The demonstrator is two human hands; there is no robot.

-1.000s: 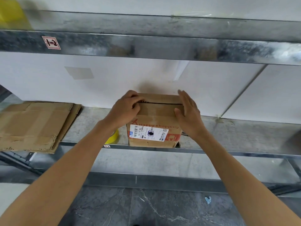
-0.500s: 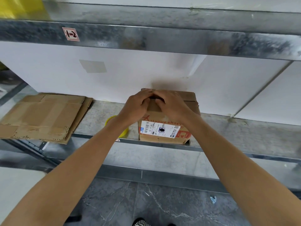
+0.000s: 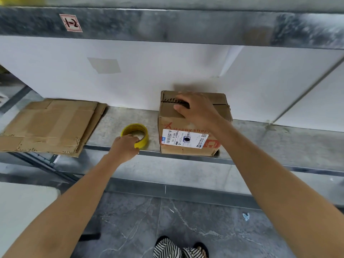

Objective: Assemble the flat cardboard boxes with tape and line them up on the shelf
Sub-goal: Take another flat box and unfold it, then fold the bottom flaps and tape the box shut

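A small brown cardboard box (image 3: 188, 144) with a white label and red print stands upright on the grey metal shelf (image 3: 270, 142). Its top flaps are folded down. My right hand (image 3: 197, 108) lies on the top flaps, fingers spread and pressing them flat. A yellow roll of tape (image 3: 136, 134) lies on the shelf just left of the box. My left hand (image 3: 123, 148) curls its fingers over the near rim of the roll. A stack of flat cardboard boxes (image 3: 50, 125) lies on the shelf at far left.
A white wall panel backs the shelf. An upper metal shelf beam (image 3: 167, 25) with a small red-bordered label (image 3: 71, 23) runs overhead. Below is a grey stone floor with my striped slippers (image 3: 178, 248). A pale surface (image 3: 22, 205) sits at lower left.
My left hand left the box top and dropped to the yellow tape roll. My right hand stayed on the flaps, now holding them down alone. The view tilted downward.
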